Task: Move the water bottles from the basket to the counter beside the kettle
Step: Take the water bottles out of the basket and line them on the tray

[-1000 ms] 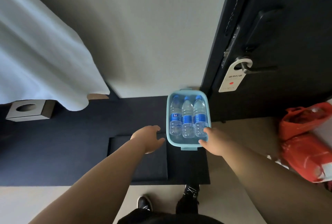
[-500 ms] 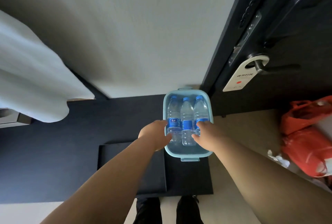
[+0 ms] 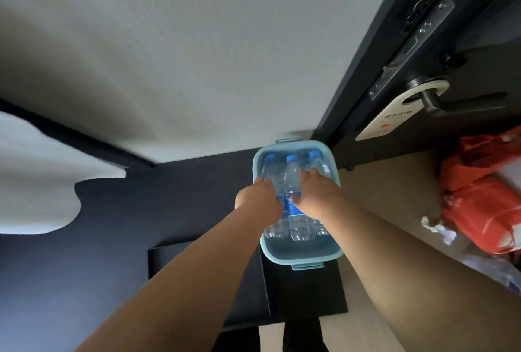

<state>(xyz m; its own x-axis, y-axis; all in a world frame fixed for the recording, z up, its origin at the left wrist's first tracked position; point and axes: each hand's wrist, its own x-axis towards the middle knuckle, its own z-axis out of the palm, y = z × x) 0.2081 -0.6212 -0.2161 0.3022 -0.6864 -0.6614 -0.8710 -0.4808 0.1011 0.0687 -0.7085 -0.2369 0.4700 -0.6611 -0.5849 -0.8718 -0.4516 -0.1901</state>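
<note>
A light blue plastic basket (image 3: 306, 256) stands at the right end of the dark counter (image 3: 135, 227), by the wall. Three clear water bottles with blue caps and labels lie side by side in it. My left hand (image 3: 258, 200) reaches in and curls around the left bottle (image 3: 271, 172). My right hand (image 3: 317, 196) grips the right bottle (image 3: 320, 162), its thumb lying between that one and the middle bottle (image 3: 291, 175). Both labels are mostly hidden under my hands. No kettle is in view.
A flat black tray (image 3: 166, 264) lies on the counter left of the basket. A white cloth (image 3: 36, 182) hangs over the counter's left part. Right of the basket is a dark door with a lever handle (image 3: 439, 103) and hanging sign (image 3: 394, 117). Red plastic bags (image 3: 485, 199) sit on the floor.
Both hands moved forward from the basket's near rim into the basket and closed over the outer bottles. The camera leaned in closer.
</note>
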